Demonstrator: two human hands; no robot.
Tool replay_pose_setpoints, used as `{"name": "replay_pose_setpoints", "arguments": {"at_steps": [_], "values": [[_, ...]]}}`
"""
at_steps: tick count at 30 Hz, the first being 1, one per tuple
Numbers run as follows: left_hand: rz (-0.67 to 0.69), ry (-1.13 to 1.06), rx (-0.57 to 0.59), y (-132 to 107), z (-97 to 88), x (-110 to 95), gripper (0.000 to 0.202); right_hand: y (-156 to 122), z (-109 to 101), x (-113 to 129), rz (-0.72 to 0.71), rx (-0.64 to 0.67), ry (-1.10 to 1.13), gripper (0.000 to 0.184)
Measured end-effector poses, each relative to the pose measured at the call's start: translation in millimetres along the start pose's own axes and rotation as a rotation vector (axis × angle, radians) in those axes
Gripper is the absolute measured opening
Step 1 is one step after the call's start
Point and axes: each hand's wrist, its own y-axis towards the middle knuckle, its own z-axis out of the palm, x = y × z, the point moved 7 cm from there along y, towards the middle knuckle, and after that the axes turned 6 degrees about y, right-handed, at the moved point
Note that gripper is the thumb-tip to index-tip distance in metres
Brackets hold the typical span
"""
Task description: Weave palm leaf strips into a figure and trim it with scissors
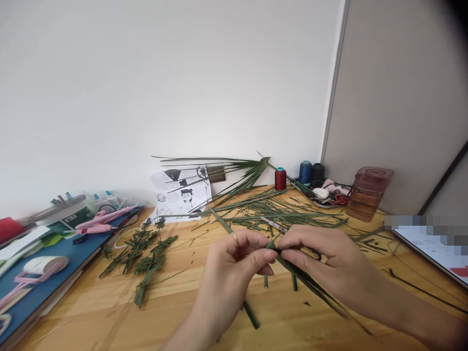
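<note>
My left hand (234, 265) and my right hand (321, 258) meet above the wooden table (183, 312), both pinched on the same green palm leaf strip (310, 285). The strip runs from between my fingertips down and to the right under my right hand. A gold ring sits on a finger of my left hand. Short cut pieces of leaf (251, 314) lie on the table below my hands.
A pile of loose leaf strips (278, 209) and a palm frond (234, 170) lie behind my hands. Woven green pieces (146, 258) lie left. Thread spools (280, 178), a brown plastic jar (367, 192), a printed drawing (183, 192), pink tools (104, 222) and a tablet (435, 251) ring the table.
</note>
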Motion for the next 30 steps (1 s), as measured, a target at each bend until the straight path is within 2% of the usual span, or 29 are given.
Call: {"name": "replay_pose_setpoints", "arguments": {"at_steps": [3,6,11,15,18,21,23,26,30], "values": [[-0.052,-0.108,0.176,3,9.0,7,0.011,1,-2,-2,0.050,0.045,-0.026,0.017],[-0.028,-0.201,0.222,3,12.8,11,0.011,2,0,-4,0.083,0.061,0.013,0.017],[0.010,-0.365,0.098,0,14.1,17,0.010,-4,13,-5,0.077,0.052,0.274,0.019],[0.023,-0.324,0.021,0,13.6,21,0.011,-9,15,-12,0.148,0.048,0.385,0.020],[0.022,-0.274,0.023,4,12.8,23,0.010,-9,7,-16,0.177,0.048,0.306,0.017],[0.040,-0.238,0.011,8,10.5,22,0.009,-8,-10,-13,0.110,-0.078,0.152,0.006],[0.057,-0.205,-0.027,7,8.1,19,0.010,-8,-15,-6,0.055,-0.124,0.094,0.006],[0.093,-0.128,-0.112,2,4.5,13,0.013,-7,-9,-1,0.061,-0.016,0.110,0.014],[0.269,0.095,-0.214,-10,0.9,-4,0.019,-7,0,-9,0.217,0.102,0.304,0.016]]}}
